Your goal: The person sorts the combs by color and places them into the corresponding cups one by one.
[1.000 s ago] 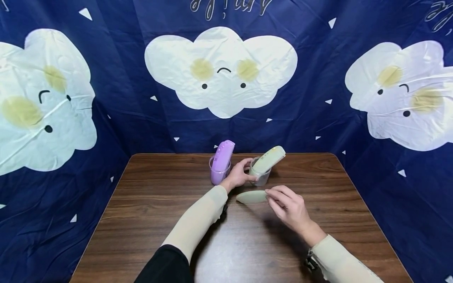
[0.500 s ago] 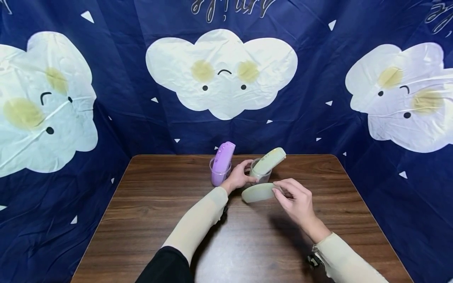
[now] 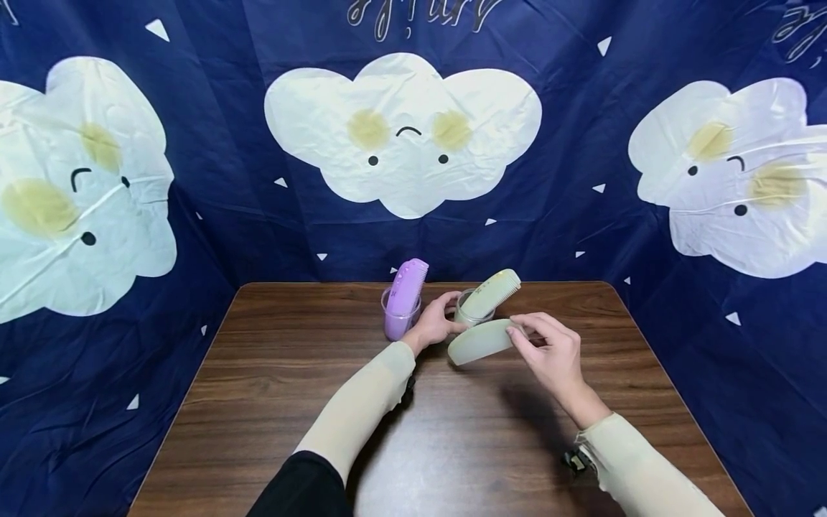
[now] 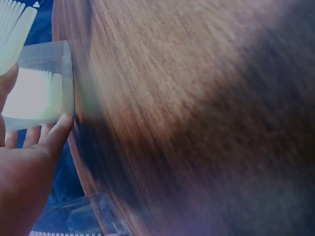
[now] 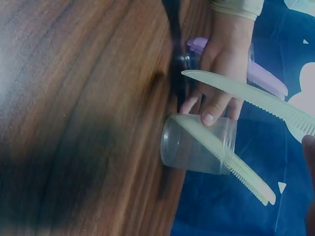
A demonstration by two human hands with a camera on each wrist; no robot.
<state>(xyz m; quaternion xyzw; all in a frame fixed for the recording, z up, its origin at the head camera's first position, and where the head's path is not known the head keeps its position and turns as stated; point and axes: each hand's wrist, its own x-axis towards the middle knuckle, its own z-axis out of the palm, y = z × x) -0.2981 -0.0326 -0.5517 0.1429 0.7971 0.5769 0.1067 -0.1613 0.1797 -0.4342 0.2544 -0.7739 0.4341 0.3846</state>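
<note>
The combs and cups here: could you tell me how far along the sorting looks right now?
Done: a purple comb stands in its cup, and a green comb in the clear cup. In hand: the right hand holds a second green comb near that cup, which the left hand steadies. Left: getting it in.

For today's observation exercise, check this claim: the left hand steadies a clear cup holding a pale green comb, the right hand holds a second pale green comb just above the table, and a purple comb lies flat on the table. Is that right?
One detail is wrong. The purple comb does not lie flat; it stands upright in its own clear cup, as the head view shows. The rest holds: the left hand steadies the cup with a pale green comb, and the right hand holds the second comb.
</note>
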